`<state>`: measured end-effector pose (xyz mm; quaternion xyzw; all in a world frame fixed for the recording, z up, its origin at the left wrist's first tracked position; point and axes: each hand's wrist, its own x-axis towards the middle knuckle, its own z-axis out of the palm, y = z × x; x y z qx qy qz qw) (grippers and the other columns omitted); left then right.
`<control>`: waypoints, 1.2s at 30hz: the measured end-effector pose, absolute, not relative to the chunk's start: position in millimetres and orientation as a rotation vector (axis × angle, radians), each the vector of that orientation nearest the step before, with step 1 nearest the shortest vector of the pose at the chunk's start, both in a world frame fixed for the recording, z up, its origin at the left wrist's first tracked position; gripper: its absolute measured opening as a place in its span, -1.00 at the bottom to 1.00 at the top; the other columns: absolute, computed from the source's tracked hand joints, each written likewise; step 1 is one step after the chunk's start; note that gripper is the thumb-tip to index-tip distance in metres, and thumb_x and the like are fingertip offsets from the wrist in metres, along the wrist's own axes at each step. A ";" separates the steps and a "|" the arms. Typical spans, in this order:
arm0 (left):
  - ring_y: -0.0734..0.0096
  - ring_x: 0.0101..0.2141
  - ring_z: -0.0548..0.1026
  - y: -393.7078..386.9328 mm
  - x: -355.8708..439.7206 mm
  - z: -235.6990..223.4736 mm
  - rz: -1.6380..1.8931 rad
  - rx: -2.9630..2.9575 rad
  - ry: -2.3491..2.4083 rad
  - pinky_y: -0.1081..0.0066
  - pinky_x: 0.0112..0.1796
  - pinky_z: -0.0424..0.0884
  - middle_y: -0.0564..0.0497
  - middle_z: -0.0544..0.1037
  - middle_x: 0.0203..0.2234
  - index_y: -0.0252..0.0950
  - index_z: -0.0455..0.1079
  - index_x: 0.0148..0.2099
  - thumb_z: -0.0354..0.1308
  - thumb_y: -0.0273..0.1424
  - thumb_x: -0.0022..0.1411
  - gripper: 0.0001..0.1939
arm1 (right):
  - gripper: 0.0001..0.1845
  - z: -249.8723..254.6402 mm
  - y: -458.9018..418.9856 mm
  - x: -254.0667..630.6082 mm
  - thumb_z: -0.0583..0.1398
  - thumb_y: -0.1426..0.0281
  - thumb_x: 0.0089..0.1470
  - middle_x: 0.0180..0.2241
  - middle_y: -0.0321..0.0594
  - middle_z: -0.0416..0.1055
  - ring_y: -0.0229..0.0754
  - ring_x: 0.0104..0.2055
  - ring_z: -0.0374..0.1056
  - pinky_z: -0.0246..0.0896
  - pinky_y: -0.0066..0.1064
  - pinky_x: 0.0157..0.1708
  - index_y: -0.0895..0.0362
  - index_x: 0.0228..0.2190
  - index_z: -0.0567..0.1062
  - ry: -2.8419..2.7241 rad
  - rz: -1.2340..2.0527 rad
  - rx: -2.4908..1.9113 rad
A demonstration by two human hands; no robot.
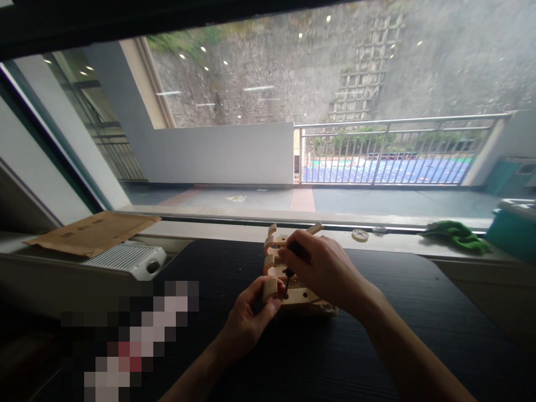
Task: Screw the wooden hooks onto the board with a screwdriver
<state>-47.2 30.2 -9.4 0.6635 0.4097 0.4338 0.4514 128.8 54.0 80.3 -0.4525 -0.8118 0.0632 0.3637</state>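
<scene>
On the dark table stands a pale wooden assembly (296,296) with curved end pieces and dark holes along its flat bars. My left hand (250,312) pinches the nearest curved wooden piece (270,288) at the assembly's left end, thumb in front and fingers behind. A screwdriver (287,283) is in my right hand (320,267), its fingers wrapped round the dark handle. The shaft points down, its tip at a hole in the front bar beside my left thumb. Part of the assembly is hidden behind my right hand.
The black table (201,268) meets a window sill. A brown envelope (96,229) lies on a white radiator (129,261) at the left. On the sill are a round disc-like thing (360,235) and a green cloth (454,235), with a teal box (513,231) at the right.
</scene>
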 end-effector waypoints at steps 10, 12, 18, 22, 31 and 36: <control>0.34 -0.19 0.40 31.4 -47.2 -8.9 1.073 1.653 1.004 0.42 -0.10 0.28 0.01 0.46 -0.27 -0.26 0.32 -0.14 0.08 -0.37 0.22 -0.84 | -0.82 77.1 55.7 128.0 0.07 0.24 0.14 -0.64 -0.46 0.27 -0.39 -0.62 0.07 -0.15 -0.49 -0.58 0.05 -0.43 0.32 -2.079 0.218 -1.178; 0.34 -0.18 0.40 31.0 -48.0 -9.8 1.074 1.651 1.003 0.42 -0.10 0.28 0.02 0.46 -0.27 -0.25 0.32 -0.14 0.08 -0.38 0.22 -0.84 | -0.83 76.2 56.4 127.5 0.07 0.23 0.13 -0.64 -0.46 0.27 -0.39 -0.62 0.08 -0.15 -0.49 -0.58 0.05 -0.42 0.32 -2.077 0.226 -1.182; 0.33 -0.18 0.40 31.7 -48.2 -10.4 1.070 1.644 1.020 0.43 -0.10 0.28 0.01 0.47 -0.25 -0.25 0.33 -0.13 0.09 -0.39 0.20 -0.83 | -0.85 74.6 57.7 127.5 0.07 0.24 0.13 -0.64 -0.45 0.28 -0.38 -0.61 0.09 -0.15 -0.48 -0.57 0.05 -0.39 0.31 -2.086 0.232 -1.199; 0.33 -0.19 0.41 32.4 -47.5 -9.9 1.080 1.636 1.029 0.44 -0.12 0.29 0.01 0.48 -0.26 -0.27 0.34 -0.14 0.10 -0.39 0.18 -0.83 | -0.84 74.6 58.3 128.0 0.07 0.23 0.12 -0.64 -0.44 0.29 -0.37 -0.61 0.11 -0.16 -0.48 -0.56 0.06 -0.37 0.30 -2.091 0.234 -1.228; 0.32 -0.19 0.42 29.3 -47.5 -8.0 1.094 1.642 1.038 0.42 -0.12 0.30 -0.01 0.48 -0.27 -0.28 0.35 -0.15 0.11 -0.39 0.18 -0.83 | -0.79 76.3 58.3 130.3 0.06 0.21 0.13 -0.65 -0.44 0.25 -0.38 -0.63 0.09 -0.15 -0.49 -0.58 0.08 -0.42 0.31 -2.097 0.191 -1.190; 0.33 -0.21 0.42 30.9 -46.9 -8.1 1.084 1.621 1.043 0.43 -0.14 0.31 0.01 0.49 -0.29 -0.27 0.35 -0.16 0.12 -0.39 0.18 -0.84 | -0.81 76.6 58.3 130.9 0.07 0.22 0.12 -0.65 -0.45 0.26 -0.38 -0.62 0.10 -0.14 -0.49 -0.56 0.07 -0.41 0.32 -2.094 0.204 -1.192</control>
